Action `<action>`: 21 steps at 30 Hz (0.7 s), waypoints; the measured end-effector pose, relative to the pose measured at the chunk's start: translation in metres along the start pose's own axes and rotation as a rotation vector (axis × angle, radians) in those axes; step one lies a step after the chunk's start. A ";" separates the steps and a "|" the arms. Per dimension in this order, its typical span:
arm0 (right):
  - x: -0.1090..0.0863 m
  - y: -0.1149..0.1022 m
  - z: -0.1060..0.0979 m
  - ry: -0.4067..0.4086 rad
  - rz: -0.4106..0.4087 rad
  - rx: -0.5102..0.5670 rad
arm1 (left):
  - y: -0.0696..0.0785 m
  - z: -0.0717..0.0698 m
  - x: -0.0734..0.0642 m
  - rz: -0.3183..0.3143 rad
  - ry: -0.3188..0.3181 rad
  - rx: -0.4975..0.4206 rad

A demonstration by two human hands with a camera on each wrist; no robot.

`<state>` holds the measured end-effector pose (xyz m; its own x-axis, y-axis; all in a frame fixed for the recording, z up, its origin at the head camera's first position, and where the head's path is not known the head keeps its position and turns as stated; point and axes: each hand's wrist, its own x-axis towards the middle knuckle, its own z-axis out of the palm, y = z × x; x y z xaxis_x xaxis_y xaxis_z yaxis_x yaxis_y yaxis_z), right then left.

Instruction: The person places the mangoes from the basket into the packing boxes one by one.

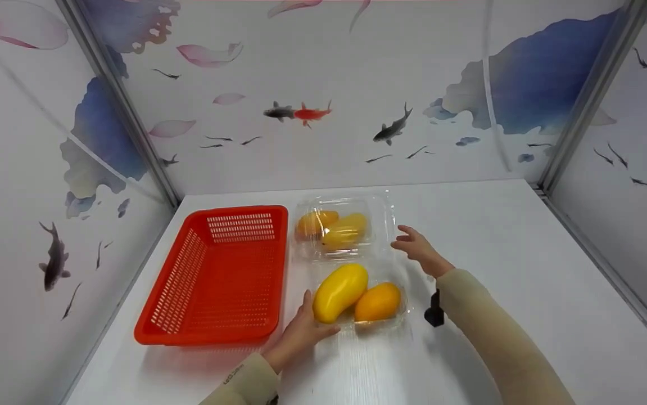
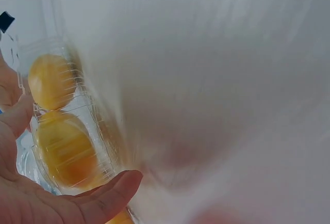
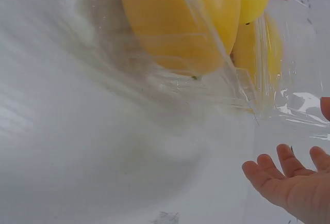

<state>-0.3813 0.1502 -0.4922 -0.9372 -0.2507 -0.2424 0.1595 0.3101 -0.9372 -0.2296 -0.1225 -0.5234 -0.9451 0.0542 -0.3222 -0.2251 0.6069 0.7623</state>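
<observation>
In the head view, a clear plastic box (image 1: 406, 306) holds a long yellow mango (image 1: 339, 293) and a smaller orange-yellow mango (image 1: 379, 302). Behind it, more clear plastic (image 1: 382, 216) surrounds two further mangoes (image 1: 348, 232). My left hand (image 1: 303, 331) is at the near box's left front corner, thumb and fingers spread apart, nothing gripped. The left wrist view shows its thumb (image 2: 111, 198) close along the box's side. To the right of the far plastic, my right hand (image 1: 421, 250) hovers with fingers extended and holds nothing; the right wrist view shows its fingertips apart from the plastic.
A red slotted plastic basket (image 1: 211, 340) stands on the white table (image 1: 486, 236) left of the boxes. Printed wall panels (image 1: 345, 73) with fish and petals enclose the table at the back and on both sides. A dark object (image 1: 434, 315) hangs below the right wrist.
</observation>
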 end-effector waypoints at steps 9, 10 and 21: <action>0.005 -0.006 0.001 0.088 -0.007 0.056 | 0.005 -0.008 -0.005 0.003 -0.032 -0.003; 0.004 -0.006 0.000 0.097 -0.012 0.062 | 0.006 -0.009 -0.005 -0.001 -0.035 0.003; -0.026 0.001 -0.004 0.163 -0.189 0.000 | 0.003 -0.018 -0.015 -0.055 -0.012 0.002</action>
<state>-0.3584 0.1602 -0.4857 -0.9881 -0.1525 -0.0192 -0.0234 0.2722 -0.9620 -0.2209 -0.1356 -0.5058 -0.9284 0.0304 -0.3705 -0.2761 0.6111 0.7419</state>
